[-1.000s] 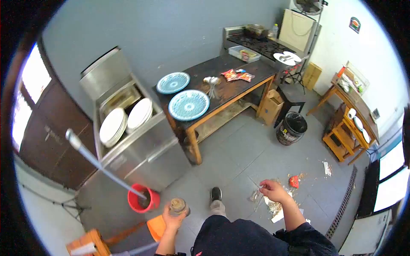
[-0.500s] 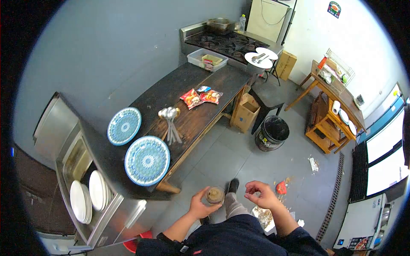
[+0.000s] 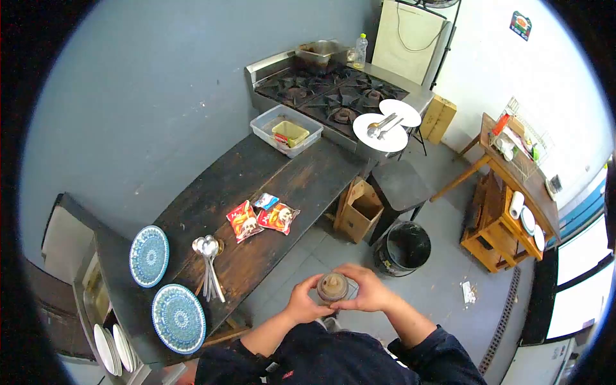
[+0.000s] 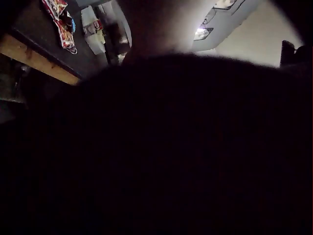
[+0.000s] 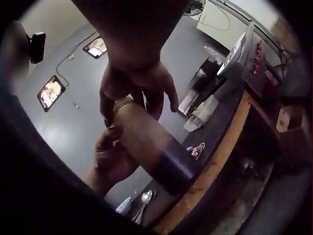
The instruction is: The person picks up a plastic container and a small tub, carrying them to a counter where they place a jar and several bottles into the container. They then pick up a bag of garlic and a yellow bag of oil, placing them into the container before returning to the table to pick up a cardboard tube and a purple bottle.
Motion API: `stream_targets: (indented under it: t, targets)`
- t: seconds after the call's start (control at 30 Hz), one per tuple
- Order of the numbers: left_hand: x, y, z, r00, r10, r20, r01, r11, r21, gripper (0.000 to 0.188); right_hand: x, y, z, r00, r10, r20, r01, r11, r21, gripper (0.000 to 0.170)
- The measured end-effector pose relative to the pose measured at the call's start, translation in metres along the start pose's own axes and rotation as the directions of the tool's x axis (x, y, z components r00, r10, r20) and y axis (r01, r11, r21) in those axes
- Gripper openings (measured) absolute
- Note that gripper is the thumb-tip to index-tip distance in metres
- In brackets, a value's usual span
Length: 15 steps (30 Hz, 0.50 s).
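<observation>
In the head view, both hands hold a tall cylindrical jar (image 3: 333, 286) with a brownish round top, in front of the body. My left hand (image 3: 305, 304) grips its left side. From the other side my right hand (image 3: 367, 290) curls round the top, thumb toward the near side. The right wrist view shows the jar's length (image 5: 159, 147), pale brown above and dark at the far end. There the right fingers (image 5: 155, 105) surround the narrower top end, and the left hand (image 5: 115, 161) holds it just below. Dark cloth fills most of the left wrist view.
A dark wooden table (image 3: 205, 173) stands ahead, bearing snack packets (image 3: 260, 217), spoons (image 3: 208, 256) and two blue patterned plates (image 3: 178, 319). Behind it are a plastic tub (image 3: 287, 131) and a stove (image 3: 321, 96). A black bucket (image 3: 403, 247) and a cardboard box (image 3: 360, 212) sit on the floor.
The left hand has brought the jar from low left to the middle. My right hand has come over and taken hold of its top. The view has swung right, toward the table and stove.
</observation>
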State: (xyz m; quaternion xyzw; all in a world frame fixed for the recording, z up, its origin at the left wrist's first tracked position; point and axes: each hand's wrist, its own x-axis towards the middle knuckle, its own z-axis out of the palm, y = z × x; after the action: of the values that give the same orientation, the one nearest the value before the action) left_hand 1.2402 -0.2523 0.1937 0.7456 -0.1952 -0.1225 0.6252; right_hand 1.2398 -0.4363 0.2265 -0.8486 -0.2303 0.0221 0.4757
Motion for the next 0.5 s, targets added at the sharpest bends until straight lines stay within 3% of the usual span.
stream_targets:
  t: [0.1, 0.13, 0.23, 0.27, 0.4, 0.47, 0.5]
  targets:
    - [0.037, -0.014, 0.009, 0.997, 0.063, -0.036, -0.066, 0.993, -0.093, 0.072, 0.028, 0.011, -0.032, 1.000, 0.018, 0.007, -0.017, 1.000, -0.024, 0.056]
    - [0.050, -0.019, 0.008, 1.000, 0.025, 0.008, -0.024, 0.998, -0.064, 0.085, 0.039, 0.013, -0.042, 1.000, 0.000, -0.017, 0.000, 1.000, -0.023, 0.054]
    - [0.088, -0.015, -0.001, 0.977, 0.180, -0.115, -0.186, 0.981, -0.046, 0.097, 0.076, 0.022, -0.073, 0.994, -0.024, -0.103, 0.019, 0.998, -0.052, 0.050]
    - [0.099, -0.018, -0.008, 0.983, 0.140, -0.115, -0.137, 0.990, 0.028, 0.104, 0.088, 0.023, -0.083, 0.989, -0.004, -0.148, -0.005, 0.998, -0.060, 0.050]
    - [0.147, -0.032, -0.032, 0.949, 0.128, -0.287, -0.110, 0.991, 0.077, 0.104, 0.148, 0.051, -0.117, 0.947, 0.040, -0.320, -0.055, 0.998, -0.037, 0.047]
    - [0.170, -0.039, -0.046, 0.933, 0.023, -0.360, -0.022, 1.000, 0.004, 0.099, 0.188, 0.059, -0.131, 0.906, 0.104, -0.409, -0.090, 0.995, 0.052, 0.046]
    - [0.197, -0.047, -0.058, 0.913, -0.051, -0.405, 0.025, 0.997, -0.071, 0.097, 0.231, 0.063, -0.146, 0.876, 0.125, -0.466, -0.161, 0.986, -0.039, 0.045]
